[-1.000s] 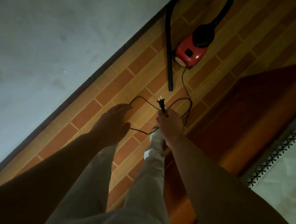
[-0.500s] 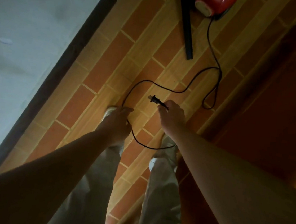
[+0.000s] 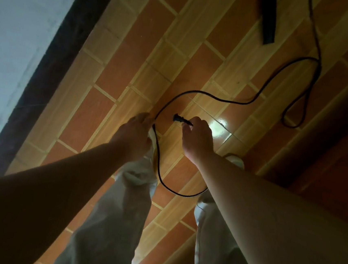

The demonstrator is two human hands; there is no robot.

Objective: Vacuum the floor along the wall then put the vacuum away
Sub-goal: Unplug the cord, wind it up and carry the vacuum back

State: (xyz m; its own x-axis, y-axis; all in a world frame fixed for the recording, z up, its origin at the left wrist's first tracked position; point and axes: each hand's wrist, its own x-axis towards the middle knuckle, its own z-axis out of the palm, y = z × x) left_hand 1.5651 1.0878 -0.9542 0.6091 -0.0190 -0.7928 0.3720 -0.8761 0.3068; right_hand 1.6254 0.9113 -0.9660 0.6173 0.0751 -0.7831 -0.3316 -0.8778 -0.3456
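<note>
Pinching the cord point(image 3: 194, 91) just behind its plug point(image 3: 178, 118), the right hand point(image 3: 198, 139) hangs over the floor point(image 3: 122, 63). The left hand point(image 3: 135, 134) grips the cord's loop, fingers curled together. The vacuum tube point(image 3: 268, 24) lies farther away.

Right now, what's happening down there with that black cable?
A person standing on the tiled floor near the wall is handling the vacuum's power cord. The right hand pinches it just behind the plug. The left hand grips it further along, with a loop between them. The rest trails across the floor past a black tube.
</note>
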